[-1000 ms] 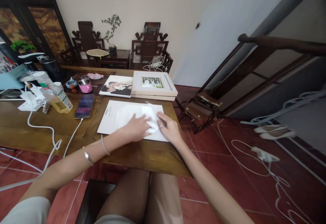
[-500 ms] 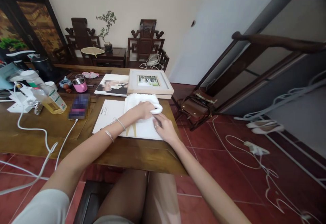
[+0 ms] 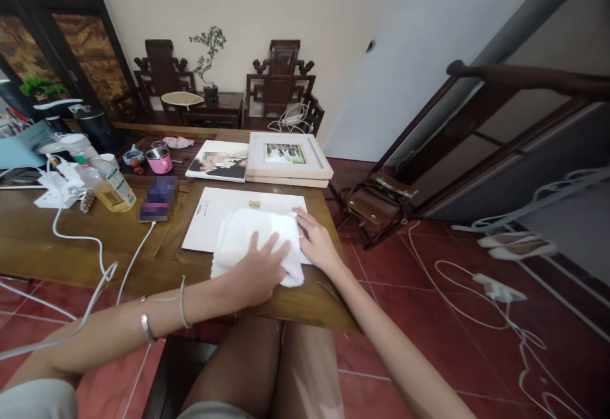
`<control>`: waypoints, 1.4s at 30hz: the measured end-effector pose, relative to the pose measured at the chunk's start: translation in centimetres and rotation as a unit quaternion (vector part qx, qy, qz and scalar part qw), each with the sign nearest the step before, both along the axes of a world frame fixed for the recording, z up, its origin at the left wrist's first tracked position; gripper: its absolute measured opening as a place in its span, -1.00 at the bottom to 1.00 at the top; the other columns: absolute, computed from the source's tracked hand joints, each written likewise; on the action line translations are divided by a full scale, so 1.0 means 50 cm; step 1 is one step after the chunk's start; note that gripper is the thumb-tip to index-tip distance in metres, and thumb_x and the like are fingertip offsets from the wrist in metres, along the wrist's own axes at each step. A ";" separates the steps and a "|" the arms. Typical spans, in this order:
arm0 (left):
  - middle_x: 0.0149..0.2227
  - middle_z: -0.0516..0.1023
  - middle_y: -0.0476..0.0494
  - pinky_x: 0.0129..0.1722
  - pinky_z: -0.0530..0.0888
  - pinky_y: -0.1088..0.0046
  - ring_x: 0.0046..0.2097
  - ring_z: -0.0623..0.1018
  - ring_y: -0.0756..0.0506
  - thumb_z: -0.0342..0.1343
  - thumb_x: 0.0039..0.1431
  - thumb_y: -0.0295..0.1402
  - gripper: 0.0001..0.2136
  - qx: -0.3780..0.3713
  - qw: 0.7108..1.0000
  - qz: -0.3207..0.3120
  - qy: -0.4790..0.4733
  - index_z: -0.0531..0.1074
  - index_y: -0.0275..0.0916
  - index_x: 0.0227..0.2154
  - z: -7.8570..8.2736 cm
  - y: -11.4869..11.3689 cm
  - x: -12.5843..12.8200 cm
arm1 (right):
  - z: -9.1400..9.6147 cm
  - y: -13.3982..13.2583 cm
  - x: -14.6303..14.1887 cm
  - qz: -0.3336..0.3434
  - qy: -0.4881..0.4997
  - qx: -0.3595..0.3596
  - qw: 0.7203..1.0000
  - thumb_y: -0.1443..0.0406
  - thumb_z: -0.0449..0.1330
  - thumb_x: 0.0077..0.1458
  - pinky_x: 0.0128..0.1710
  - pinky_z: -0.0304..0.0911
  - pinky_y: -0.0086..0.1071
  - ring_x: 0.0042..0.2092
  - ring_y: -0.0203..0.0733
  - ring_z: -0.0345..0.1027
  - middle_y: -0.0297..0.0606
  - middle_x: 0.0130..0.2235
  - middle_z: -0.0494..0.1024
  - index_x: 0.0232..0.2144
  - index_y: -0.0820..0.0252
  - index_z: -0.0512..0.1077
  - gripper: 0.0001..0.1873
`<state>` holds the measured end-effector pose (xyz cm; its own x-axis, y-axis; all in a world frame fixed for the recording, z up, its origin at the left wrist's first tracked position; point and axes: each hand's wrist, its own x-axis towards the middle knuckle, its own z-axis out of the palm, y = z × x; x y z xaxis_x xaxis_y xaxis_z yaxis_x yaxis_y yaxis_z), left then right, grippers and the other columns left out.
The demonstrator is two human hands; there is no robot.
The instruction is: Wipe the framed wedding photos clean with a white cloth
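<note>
I have the left hand (image 3: 264,269) laid palm-down on a folded white fluffy cloth (image 3: 236,231), its fingers spread wide and pressing on the fabric rather than closed around it. The cloth sits on a flat white rectangular panel (image 3: 203,215) with small dark lettering near its left side, and its near edge hangs past the panel onto the brown wooden worktop (image 3: 314,298). My right hand (image 3: 317,238) rests at the panel's right edge, fingers stretched out and thumb held apart; I can't tell whether the thumb touches the cloth.

Just beyond the panel I see two stacked pale picture frames (image 3: 288,174), with a white-edged photo print (image 3: 219,161) beside them. To the left lie a dark phone (image 3: 157,199) on a white cable and a clear bottle of amber liquid (image 3: 109,187). A pink cup (image 3: 159,161) stands behind the phone.
</note>
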<state>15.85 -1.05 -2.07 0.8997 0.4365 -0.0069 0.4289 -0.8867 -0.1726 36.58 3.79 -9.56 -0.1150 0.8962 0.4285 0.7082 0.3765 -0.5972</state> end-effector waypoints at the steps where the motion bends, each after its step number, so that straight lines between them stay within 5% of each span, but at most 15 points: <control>1: 0.29 0.19 -0.30 0.14 0.22 -0.25 0.30 0.16 -0.42 -0.01 0.11 -0.51 -0.71 -0.007 1.000 0.004 -0.007 0.55 -0.27 -0.17 -0.001 0.002 -0.003 | -0.001 0.000 0.000 0.000 0.001 0.001 1.000 0.40 -0.02 0.10 0.30 0.04 -0.01 0.29 0.00 0.12 -0.09 0.19 0.38 0.04 0.26 0.45 -0.52; 8: 0.35 0.08 -0.26 0.19 0.12 -0.26 0.36 0.03 -0.33 -0.03 0.12 -0.58 -0.57 -0.065 0.994 0.091 0.013 0.43 -0.23 0.05 0.005 0.160 0.032 | -0.009 0.003 0.000 -0.022 0.014 -0.005 1.000 0.32 0.02 0.15 0.29 0.05 0.03 0.25 0.01 0.20 -0.07 0.16 0.42 0.08 0.25 0.43 -0.53; 12: 0.36 0.03 -0.29 0.17 0.05 -0.34 0.36 0.01 -0.37 -0.07 0.28 -0.41 -0.63 -0.048 0.994 0.099 -0.019 0.37 -0.23 0.11 -0.005 0.208 0.051 | -0.007 0.002 -0.001 -0.024 0.031 -0.002 0.999 0.31 0.04 0.14 0.28 0.07 0.02 0.24 0.00 0.21 -0.12 0.15 0.44 0.06 0.19 0.45 -0.55; 22: 0.32 0.14 -0.29 0.15 0.19 -0.26 0.32 0.12 -0.40 -0.08 0.31 -0.35 -0.71 0.008 1.000 -0.011 -0.024 0.57 -0.23 -0.18 -0.006 0.024 -0.017 | -0.004 0.003 0.001 -0.003 0.014 -0.001 1.000 0.39 0.00 0.08 0.29 0.05 0.00 0.27 0.00 0.17 -0.12 0.18 0.40 0.09 0.22 0.42 -0.48; 25: 0.32 0.14 -0.23 0.17 0.16 -0.23 0.34 0.11 -0.34 -0.08 0.33 -0.33 -0.72 -0.037 0.999 0.008 -0.014 0.54 -0.17 -0.11 0.003 0.057 -0.019 | -0.006 0.003 0.001 -0.011 0.014 0.002 1.000 0.35 0.01 0.12 0.29 0.06 0.02 0.25 0.01 0.19 -0.09 0.16 0.42 0.08 0.24 0.43 -0.52; 31: 0.36 0.05 -0.21 0.19 0.09 -0.26 0.37 0.02 -0.31 -0.10 0.37 -0.30 -0.68 -0.081 0.991 0.104 -0.022 0.40 -0.12 0.09 0.010 0.200 0.011 | -0.005 0.001 0.001 -0.024 0.018 0.000 1.000 0.28 0.01 0.16 0.28 0.06 0.02 0.24 0.01 0.21 -0.06 0.16 0.42 0.06 0.25 0.44 -0.55; 34: 0.35 0.08 -0.23 0.18 0.08 -0.29 0.36 0.03 -0.34 -0.07 0.36 -0.29 -0.70 -0.050 0.990 0.130 -0.036 0.43 -0.13 0.06 -0.002 0.209 0.023 | -0.005 0.001 0.001 -0.026 0.022 -0.001 0.999 0.29 0.02 0.16 0.28 0.06 0.03 0.24 0.00 0.21 -0.08 0.15 0.43 0.06 0.23 0.45 -0.56; 42: 0.30 0.18 -0.28 0.11 0.27 -0.22 0.30 0.19 -0.42 -0.03 0.31 -0.40 -0.75 0.063 0.998 -0.001 -0.010 0.58 -0.20 -0.24 -0.018 0.016 -0.019 | 0.001 -0.002 -0.001 -0.026 0.011 -0.005 1.000 0.31 0.01 0.16 0.29 0.06 0.01 0.25 -0.03 0.21 -0.09 0.16 0.43 0.06 0.23 0.44 -0.55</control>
